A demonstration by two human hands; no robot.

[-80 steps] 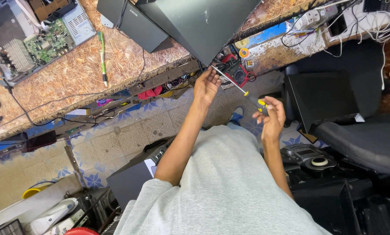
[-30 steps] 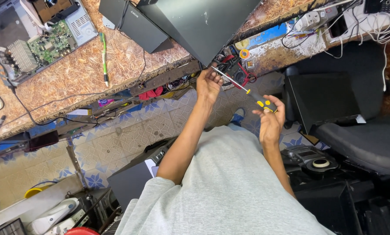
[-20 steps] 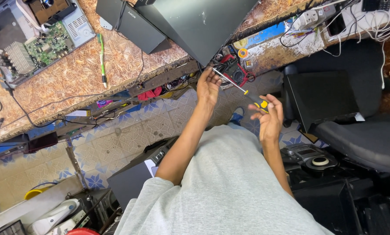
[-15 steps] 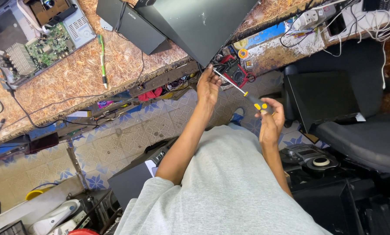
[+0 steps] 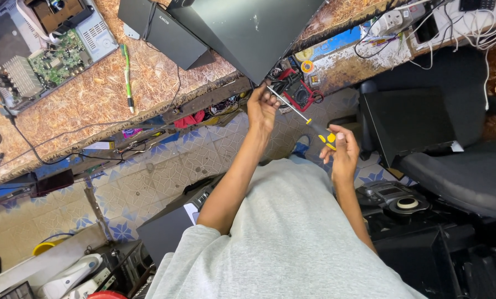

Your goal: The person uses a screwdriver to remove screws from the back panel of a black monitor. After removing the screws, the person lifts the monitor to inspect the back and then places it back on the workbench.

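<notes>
Screwdriver (image 5: 309, 123), black and yellow at the handle, ran slanted between our two hands above the tiled floor (image 5: 165, 171). Our right hand (image 5: 342, 152) at four o'clock had its fingers wrapped round the handle; our left hand (image 5: 263, 105) at ten o'clock pinched the metal tip beside the dark panel (image 5: 248, 33) overhanging the tabletop (image 5: 93, 105).

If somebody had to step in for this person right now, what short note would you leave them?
Right hand: grip on the yellow-and-black handle of the screwdriver.
Left hand: fingers at the screwdriver's tip, just under the corner of the dark flat panel that overhangs the workbench.
A red meter lies just beyond the tip.
Done: tool in hand, tip brought up.
Left: can't tell whether any screw has been turned.
</notes>
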